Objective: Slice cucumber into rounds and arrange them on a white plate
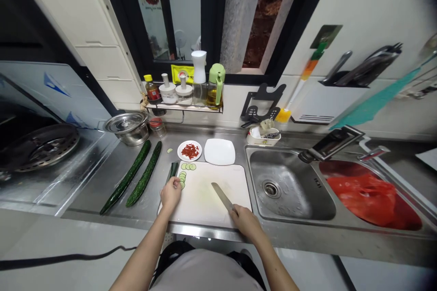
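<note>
My right hand (246,222) is wrapped round the handle of a kitchen knife (222,196), whose blade points away and left over the white cutting board (211,213). My left hand (171,193) is at the board's left edge, its fingertips drawn together beside a short column of cucumber slices (182,177). Whether a slice is in those fingers is too small to tell. Farther up the board lies a row of cucumber slices (189,166). A cut length of cucumber (173,169) rests just past my left fingers, partly hidden by them.
Two whole cucumbers (145,185) lie to the left. Behind the board are a plate of chopped red pieces (190,150) and a white plate (220,151). A steel pot (128,127) stands back left. The sink (290,186) adjoins on the right, and a seasoning shelf (186,107) hangs above.
</note>
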A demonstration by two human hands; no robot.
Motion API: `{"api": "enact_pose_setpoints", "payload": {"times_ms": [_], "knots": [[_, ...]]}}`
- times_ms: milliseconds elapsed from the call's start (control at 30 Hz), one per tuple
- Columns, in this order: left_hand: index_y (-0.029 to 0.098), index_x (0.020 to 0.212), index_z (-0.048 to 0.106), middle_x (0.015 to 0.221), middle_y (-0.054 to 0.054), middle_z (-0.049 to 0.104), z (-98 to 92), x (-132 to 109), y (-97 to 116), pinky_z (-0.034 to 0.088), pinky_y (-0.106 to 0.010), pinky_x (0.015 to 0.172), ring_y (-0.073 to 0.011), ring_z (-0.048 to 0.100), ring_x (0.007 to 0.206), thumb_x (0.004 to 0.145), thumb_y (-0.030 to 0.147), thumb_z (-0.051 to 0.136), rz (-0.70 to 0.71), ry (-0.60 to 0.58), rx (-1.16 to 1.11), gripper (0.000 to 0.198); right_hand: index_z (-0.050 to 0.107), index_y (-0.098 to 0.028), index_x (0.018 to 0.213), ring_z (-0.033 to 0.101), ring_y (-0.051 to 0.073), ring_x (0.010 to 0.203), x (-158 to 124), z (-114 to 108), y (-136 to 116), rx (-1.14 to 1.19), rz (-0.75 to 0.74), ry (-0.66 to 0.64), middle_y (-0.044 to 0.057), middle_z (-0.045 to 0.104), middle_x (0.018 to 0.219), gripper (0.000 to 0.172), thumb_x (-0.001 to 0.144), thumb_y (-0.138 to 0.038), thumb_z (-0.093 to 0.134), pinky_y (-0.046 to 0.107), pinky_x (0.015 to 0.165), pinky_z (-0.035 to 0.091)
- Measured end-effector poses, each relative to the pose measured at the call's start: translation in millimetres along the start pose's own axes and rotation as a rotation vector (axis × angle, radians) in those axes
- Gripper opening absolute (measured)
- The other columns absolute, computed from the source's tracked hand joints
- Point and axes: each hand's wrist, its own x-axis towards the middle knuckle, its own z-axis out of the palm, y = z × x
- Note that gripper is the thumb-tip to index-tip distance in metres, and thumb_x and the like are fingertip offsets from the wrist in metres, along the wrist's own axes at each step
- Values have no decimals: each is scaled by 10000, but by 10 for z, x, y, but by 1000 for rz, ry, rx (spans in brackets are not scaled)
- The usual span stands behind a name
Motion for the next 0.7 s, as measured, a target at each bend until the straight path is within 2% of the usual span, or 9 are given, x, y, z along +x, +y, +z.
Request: {"api": "enact_pose_setpoints", "payload": {"times_ms": [167, 333, 533, 700], "knots": [[252, 1028, 631, 886, -47, 718, -5, -3, -20, 379, -315, 786, -221, 637, 882, 871, 271, 454, -15, 32, 93, 238, 618, -212, 1000, 622, 199, 930, 12, -8, -3, -7, -3, -9, 82, 685, 1013, 321, 922, -340, 334, 253, 675, 358], [251, 1001, 639, 924, -57, 710, 17, -21, -39, 384, -333, 779, -244, 630, 908, 862, 276, 458, 6, 36, 134, 229, 612, -230, 980, 629, 193, 926, 6, -7, -3, -9, 10, -10, 64, 693, 1010, 308, 926, -341, 330, 241, 648, 347], [233, 969, 646, 1023, -76, 681, 57, -19, -70, 395, -315, 748, -241, 607, 937, 861, 268, 467, 18, 42, 116, 213, 609, -224, 993, 629, 194, 940, 9, 13, 16, -3, 5, -10, 62, 691, 1026, 305, 929, -345, 336, 234, 636, 341], [232, 1002, 644, 1064, -73, 659, 64, 3, -57, 384, -327, 845, -234, 571, 1018, 856, 262, 480, 71, 68, 86, 221, 604, -244, 1018, 628, 182, 948, 13, 17, 17, -18, 12, -15, 39, 691, 1028, 307, 934, -336, 324, 224, 648, 345]]}}
